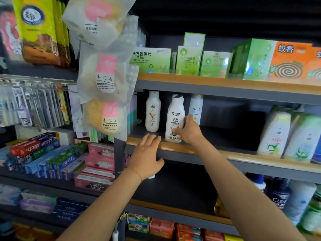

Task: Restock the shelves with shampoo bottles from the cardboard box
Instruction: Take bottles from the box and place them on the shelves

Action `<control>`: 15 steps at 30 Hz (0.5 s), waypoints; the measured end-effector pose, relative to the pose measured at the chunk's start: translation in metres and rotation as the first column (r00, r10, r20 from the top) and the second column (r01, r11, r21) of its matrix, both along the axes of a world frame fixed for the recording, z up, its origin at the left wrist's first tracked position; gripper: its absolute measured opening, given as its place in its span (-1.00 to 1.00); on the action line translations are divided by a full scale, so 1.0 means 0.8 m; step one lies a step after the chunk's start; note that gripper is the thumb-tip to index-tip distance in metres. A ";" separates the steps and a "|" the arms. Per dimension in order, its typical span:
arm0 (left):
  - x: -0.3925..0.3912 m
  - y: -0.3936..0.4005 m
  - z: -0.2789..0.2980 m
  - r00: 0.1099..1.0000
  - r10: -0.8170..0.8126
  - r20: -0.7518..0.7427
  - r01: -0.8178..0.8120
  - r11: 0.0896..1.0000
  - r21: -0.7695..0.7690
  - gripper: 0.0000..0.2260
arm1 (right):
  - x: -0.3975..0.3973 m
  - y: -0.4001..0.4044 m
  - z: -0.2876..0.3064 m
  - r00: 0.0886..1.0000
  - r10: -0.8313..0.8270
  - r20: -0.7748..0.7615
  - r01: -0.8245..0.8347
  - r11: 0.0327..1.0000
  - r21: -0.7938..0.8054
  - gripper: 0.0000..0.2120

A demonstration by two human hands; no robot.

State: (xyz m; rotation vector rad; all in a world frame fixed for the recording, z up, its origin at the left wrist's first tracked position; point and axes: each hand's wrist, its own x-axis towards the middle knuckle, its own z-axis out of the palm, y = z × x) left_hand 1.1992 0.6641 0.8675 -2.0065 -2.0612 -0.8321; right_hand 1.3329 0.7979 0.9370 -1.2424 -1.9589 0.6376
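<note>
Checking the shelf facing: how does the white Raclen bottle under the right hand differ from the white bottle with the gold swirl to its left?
The white Raclen bottle stands at the shelf's front edge, held by the right hand; the white bottle with the gold swirl stands further back, untouched. The Raclen bottle has a ribbed cap and green-and-black print; the swirl bottle has a smooth cap. Both are white, upright, labels forward.

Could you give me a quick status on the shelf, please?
Right hand grip on Raclen bottle, upright at shelf edge. Left hand flat on edge. Nothing blocking.
</note>
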 end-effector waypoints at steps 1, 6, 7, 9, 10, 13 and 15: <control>-0.001 0.001 0.000 1.000 -0.003 -0.003 0.003 1.000 -0.003 -0.31 | 0.000 -0.001 0.000 1.000 -0.002 0.006 0.002 1.000 -0.007 -0.53; -0.009 0.000 -0.004 0.998 -0.060 0.022 0.059 0.997 0.045 -0.34 | 0.003 -0.037 -0.009 0.992 -0.124 -0.004 0.120 0.946 0.301 -0.49; -0.011 -0.004 -0.009 0.996 -0.079 0.031 0.075 0.992 0.103 -0.37 | 0.003 -0.051 -0.014 0.992 -0.115 -0.058 0.129 0.900 0.416 -0.58; -0.018 -0.019 -0.029 0.995 -0.089 0.042 0.075 0.964 0.257 -0.49 | -0.001 -0.083 -0.030 0.986 0.051 -0.159 0.028 0.886 0.462 -0.80; -0.024 -0.028 -0.047 0.995 -0.072 0.070 0.045 0.944 0.327 -0.57 | -0.006 -0.098 -0.043 0.966 0.172 -0.195 -0.082 0.914 0.397 -0.85; -0.047 -0.062 -0.133 0.964 0.037 0.262 -0.116 0.949 0.292 -0.76 | -0.032 -0.129 -0.110 0.898 0.385 -0.215 -0.373 0.923 0.093 -0.73; -0.064 -0.094 -0.210 0.908 0.175 0.380 -0.213 0.975 0.059 -0.86 | -0.055 -0.137 -0.184 0.892 0.410 -0.193 -0.436 0.892 -0.118 -0.71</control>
